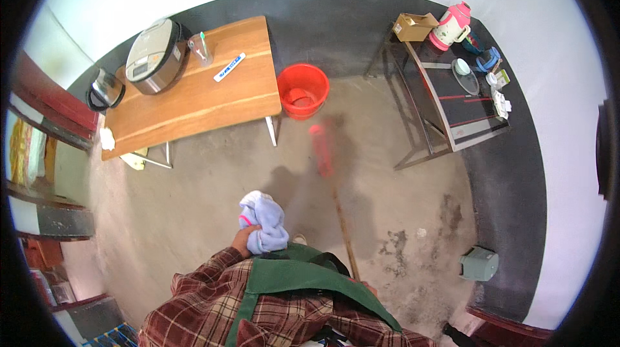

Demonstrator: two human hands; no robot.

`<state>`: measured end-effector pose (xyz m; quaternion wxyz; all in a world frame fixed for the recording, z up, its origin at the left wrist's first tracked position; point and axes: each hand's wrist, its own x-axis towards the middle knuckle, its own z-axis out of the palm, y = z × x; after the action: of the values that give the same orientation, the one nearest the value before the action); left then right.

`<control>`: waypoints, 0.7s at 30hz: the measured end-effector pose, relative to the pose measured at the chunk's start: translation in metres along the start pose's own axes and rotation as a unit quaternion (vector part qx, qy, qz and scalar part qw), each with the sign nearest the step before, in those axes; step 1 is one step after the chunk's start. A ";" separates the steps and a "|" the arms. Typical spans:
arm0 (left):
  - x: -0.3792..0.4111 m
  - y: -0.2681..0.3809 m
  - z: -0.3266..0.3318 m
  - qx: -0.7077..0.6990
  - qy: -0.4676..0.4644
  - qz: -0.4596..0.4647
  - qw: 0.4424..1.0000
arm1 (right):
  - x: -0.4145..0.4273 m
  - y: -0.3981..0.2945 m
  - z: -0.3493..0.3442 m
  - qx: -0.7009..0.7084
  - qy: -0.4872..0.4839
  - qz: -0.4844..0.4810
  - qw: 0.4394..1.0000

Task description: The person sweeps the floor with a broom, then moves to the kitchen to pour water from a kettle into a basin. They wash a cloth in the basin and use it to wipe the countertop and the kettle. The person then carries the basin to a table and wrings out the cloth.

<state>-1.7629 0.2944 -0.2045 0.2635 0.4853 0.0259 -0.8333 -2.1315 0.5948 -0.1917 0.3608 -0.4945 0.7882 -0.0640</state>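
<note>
My left hand (243, 240) is closed around a bunched pale blue cloth (268, 223) with a white part and a pink stripe, held in front of my green apron (300, 276). My right hand (370, 290) shows only as a sliver beyond the apron's edge, at the near end of a long wooden handle (344, 228). That handle runs forward over the floor to a red, motion-blurred head (322, 150); its exact kind cannot be made out. Just past the red head stands a red plastic bucket (302, 90) with a red object (299, 97) inside.
Left, a wooden table (208, 104) bears a rice cooker (157, 56), an electric kettle (105, 89), a toothbrush cup (201, 50) and a toothpaste box (229, 67). Right, a dark table (436, 117) holds a pink thermos (450, 26) and a cardboard box (414, 26). A grey-green bin (478, 263) stands by the wall.
</note>
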 end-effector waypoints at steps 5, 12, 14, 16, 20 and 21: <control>-0.071 -0.051 -0.066 -0.013 -0.015 0.065 0.998 | -0.091 0.046 0.033 -0.147 -0.255 -0.042 0.955; -0.211 -0.098 -0.239 -0.192 -0.032 0.204 0.959 | -0.062 -0.183 -0.004 -0.278 -0.326 -0.234 0.873; -0.293 -0.105 -0.342 -0.224 0.045 0.239 0.944 | -0.082 -0.256 0.079 -0.261 -0.374 -0.289 0.841; -0.361 -0.114 -0.431 -0.268 0.097 0.283 0.916 | -0.098 -0.334 0.164 -0.293 -0.372 -0.326 0.818; -0.497 -0.160 -0.592 -0.449 0.131 0.334 0.818 | -0.217 -0.555 0.296 -0.265 -0.398 -0.413 0.776; -0.518 -0.168 -0.616 -0.497 0.123 0.339 0.789 | -0.235 -0.594 0.326 -0.267 -0.409 -0.410 0.770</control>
<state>-1.1489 0.8379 -0.1389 0.7288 0.3636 0.3023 -0.4953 -1.4309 0.5737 -0.0399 0.4420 -0.8267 0.2734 0.2158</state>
